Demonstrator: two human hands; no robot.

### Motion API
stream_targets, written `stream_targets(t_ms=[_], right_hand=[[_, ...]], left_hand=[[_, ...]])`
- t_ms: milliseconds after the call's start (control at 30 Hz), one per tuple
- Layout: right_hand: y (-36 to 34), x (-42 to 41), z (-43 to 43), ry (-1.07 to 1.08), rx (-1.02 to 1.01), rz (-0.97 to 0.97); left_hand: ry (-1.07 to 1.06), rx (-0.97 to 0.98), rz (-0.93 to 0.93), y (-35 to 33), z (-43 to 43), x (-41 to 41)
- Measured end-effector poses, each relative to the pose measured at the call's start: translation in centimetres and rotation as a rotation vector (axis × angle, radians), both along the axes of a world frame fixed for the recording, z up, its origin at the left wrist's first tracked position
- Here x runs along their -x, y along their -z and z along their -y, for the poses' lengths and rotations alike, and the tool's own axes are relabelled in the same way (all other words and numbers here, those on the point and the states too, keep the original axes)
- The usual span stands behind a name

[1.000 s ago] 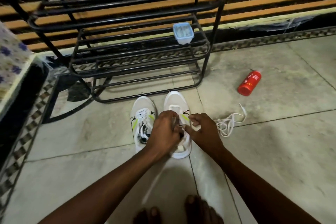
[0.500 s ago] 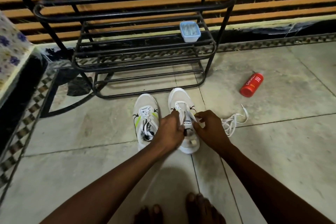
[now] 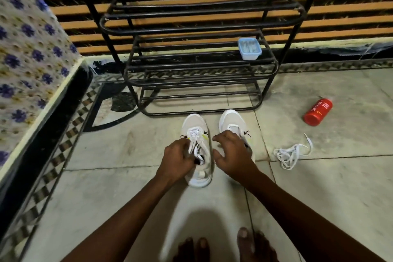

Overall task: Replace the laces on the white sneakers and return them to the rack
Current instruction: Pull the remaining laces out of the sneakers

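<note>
Reaching down to 2 white sneakers on a pale tiled floor (image 3: 106,176), a person handles the left-side sneaker (image 3: 194,121), which stands toe toward a black metal rack (image 3: 202,9). The left hand (image 3: 177,158) has its fingers curled into that shoe's laces (image 3: 195,136) beside the tongue, gripping them. The right hand (image 3: 234,153) holds nothing. Its fingers are spread and loosely bent above the gap between the pair, hiding the inner edge and much of the opening of the right-side sneaker (image 3: 230,118). Both shoes sit side by side just in front of the rack's lowest tier, on the floor rather than on the rack. A loose white lace (image 3: 290,154) lies tangled on the tiles to the right, well apart from the shoes. Beyond it a red bottle (image 3: 318,111) lies on its side. A small pale-blue container (image 3: 249,49) rests at the right end of one of the rack's lower shelves. The person's bare feet (image 3: 253,244) show at the bottom edge, and a flower-patterned cloth (image 3: 27,49) fills the left.
</note>
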State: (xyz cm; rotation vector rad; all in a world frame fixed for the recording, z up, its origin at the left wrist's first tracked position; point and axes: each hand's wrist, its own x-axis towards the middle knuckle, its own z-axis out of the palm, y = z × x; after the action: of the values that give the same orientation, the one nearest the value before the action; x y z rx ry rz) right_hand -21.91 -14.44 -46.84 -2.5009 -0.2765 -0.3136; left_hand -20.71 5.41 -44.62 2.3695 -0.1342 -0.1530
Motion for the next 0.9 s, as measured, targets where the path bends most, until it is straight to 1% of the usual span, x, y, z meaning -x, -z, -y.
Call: stream_targets(t_ms=[67, 133, 267, 367, 533, 700, 767, 900], right_hand=[[0.6, -0.4, -1.1, -0.038, -0.019, -0.076], [1.1, -0.7, -1.9, -0.022, -0.039, -0.155], [1.8, -1.5, -2.8, -0.001, -0.029, -0.212], [2.2, -2.4, -3.1, 0.018, -0.005, -0.184], [2.9, -2.0, -3.3, 0.057, -0.035, -0.119], [3.8, -1.9, -3.8, 0.090, -0.071, -0.058], [4.0, -2.0, -3.9, 0.096, -0.088, -0.044], [4.2, -2.0, -3.9, 0.092, -0.107, 0.036]], left_hand=[[0.014, 0.013, 0.015, 0.2, -0.1, 0.2], [0.020, 0.006, 0.023, 0.5, 0.0, 0.3], [0.018, 0.012, 0.009, 0.9, -0.2, 0.2], [-0.001, 0.035, -0.015, 0.9, -0.5, 0.1], [0.009, 0.044, -0.063, 0.7, -0.7, 0.2], [-0.016, 0.131, -0.011, 0.7, -0.6, -1.2], [0.030, 0.076, 0.000, 0.8, -0.4, -2.3], [0.168, -0.125, 0.021, 0.4, 0.4, -4.3]])
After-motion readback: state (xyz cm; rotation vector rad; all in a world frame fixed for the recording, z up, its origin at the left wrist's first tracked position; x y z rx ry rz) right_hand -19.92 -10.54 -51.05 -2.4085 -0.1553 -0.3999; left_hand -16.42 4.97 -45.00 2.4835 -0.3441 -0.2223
